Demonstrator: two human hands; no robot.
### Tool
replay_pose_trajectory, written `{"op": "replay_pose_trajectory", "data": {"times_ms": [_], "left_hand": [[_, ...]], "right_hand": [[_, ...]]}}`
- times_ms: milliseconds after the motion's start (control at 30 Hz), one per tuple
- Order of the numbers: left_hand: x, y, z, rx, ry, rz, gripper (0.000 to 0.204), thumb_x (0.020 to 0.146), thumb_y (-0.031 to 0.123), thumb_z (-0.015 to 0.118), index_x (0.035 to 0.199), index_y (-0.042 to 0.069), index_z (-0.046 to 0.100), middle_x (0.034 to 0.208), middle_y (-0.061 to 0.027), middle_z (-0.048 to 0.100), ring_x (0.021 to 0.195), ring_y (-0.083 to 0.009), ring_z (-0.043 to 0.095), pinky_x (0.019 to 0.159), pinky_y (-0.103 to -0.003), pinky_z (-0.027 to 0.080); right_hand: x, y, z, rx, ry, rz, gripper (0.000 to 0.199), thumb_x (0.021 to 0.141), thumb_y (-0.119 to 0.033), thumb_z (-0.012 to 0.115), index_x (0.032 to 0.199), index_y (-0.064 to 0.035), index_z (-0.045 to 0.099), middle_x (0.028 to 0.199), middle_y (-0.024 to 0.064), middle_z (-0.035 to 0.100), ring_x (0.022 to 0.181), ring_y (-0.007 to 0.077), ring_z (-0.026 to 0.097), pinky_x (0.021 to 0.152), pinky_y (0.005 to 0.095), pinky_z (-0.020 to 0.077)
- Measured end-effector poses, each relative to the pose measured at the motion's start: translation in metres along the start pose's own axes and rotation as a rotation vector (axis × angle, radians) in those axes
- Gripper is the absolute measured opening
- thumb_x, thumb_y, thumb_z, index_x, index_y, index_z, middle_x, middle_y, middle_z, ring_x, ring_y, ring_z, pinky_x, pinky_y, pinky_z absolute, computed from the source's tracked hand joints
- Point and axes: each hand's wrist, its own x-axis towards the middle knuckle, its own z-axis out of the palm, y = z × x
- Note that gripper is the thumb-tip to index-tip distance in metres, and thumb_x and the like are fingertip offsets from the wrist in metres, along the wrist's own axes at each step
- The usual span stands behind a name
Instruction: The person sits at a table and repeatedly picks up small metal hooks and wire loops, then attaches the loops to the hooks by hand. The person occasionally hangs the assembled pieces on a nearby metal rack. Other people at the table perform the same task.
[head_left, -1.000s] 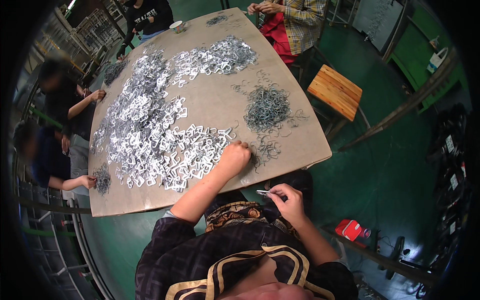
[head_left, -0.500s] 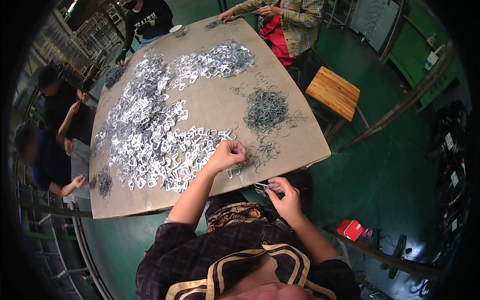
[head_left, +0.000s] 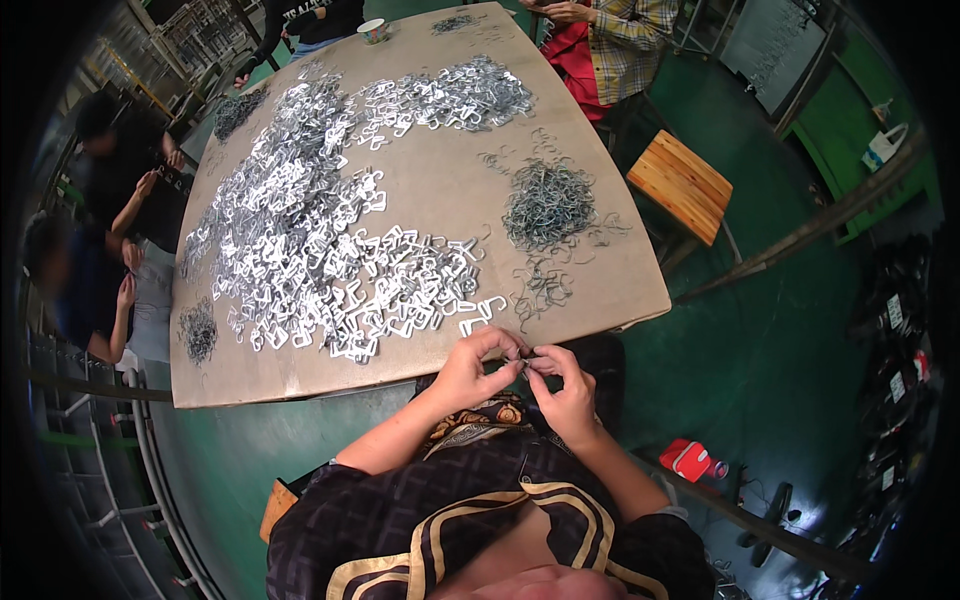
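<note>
At the near edge of the table, my left hand (head_left: 483, 372) and my right hand (head_left: 566, 396) meet fingertip to fingertip, both closed in a pinch. A small metal hook (head_left: 524, 366) shows between them, mostly covered by the fingers. Whatever the left fingers pinch is too small to make out. Just beyond my left hand lie silver metal hooks (head_left: 480, 318), the near end of a large heap of hooks (head_left: 290, 215). Ahead of my right hand are loose bent wires (head_left: 540, 285) and a tangled pile of dark wire pieces (head_left: 548, 205).
The brown table (head_left: 425, 185) also bears smaller wire piles (head_left: 198, 332) and a paper cup (head_left: 372, 32). Co-workers sit along its left and far sides, one in a plaid sleeve (head_left: 625, 40). A wooden stool (head_left: 682, 185) stands right; a red box (head_left: 692, 458) is low right.
My left hand has drawn back from beside the loose wires to meet my right hand, which has risen slightly. The view has shifted a little.
</note>
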Motion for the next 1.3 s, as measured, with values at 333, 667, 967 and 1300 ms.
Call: {"op": "replay_pose_trajectory", "data": {"times_ms": [333,667,967,1300], "left_hand": [[-0.019,0.006,-0.004,0.202,-0.056,0.24,0.016,0.08,0.002,0.067,0.087,0.005,0.054,0.095,-0.0117,0.068,0.088,-0.0256,0.062,0.083,-0.037,0.047],[-0.03,-0.002,-0.001,0.201,-0.031,0.234,0.016,0.078,0.0,0.066,0.086,0.005,0.054,0.095,-0.011,0.067,0.09,-0.0266,0.062,0.084,-0.037,0.047],[-0.031,-0.004,-0.001,0.188,-0.035,0.206,0.015,0.077,0.0,0.066,0.086,0.005,0.055,0.095,-0.0104,0.067,0.091,-0.0267,0.062,0.083,-0.037,0.048],[-0.032,-0.005,0.0,0.188,-0.052,0.21,0.015,0.077,0.001,0.067,0.086,0.005,0.055,0.094,-0.0098,0.067,0.088,-0.0278,0.062,0.083,-0.037,0.047]], "right_hand": [[0.047,0.044,0.003,-0.362,-0.092,-0.237,0.022,0.078,-0.011,0.074,0.097,-0.002,0.067,0.086,0.0102,0.062,0.082,0.0289,0.059,0.074,0.0405,0.0476],[0.086,0.065,0.077,-0.595,-0.458,-0.038,0.031,0.079,-0.017,0.075,0.106,-0.0069,0.065,0.096,0.0158,0.056,0.1,0.0368,0.056,0.085,0.0465,0.0461],[0.084,0.07,0.072,-0.477,-0.524,-0.026,0.022,0.082,0.0,0.066,0.103,-0.0029,0.062,0.107,0.0196,0.051,0.099,0.0414,0.058,0.085,0.0472,0.0491],[0.09,0.059,0.06,-0.513,-0.611,-0.13,0.019,0.079,0.001,0.064,0.097,-0.0023,0.061,0.105,0.0172,0.051,0.1,0.0382,0.059,0.083,0.0454,0.051]]}}
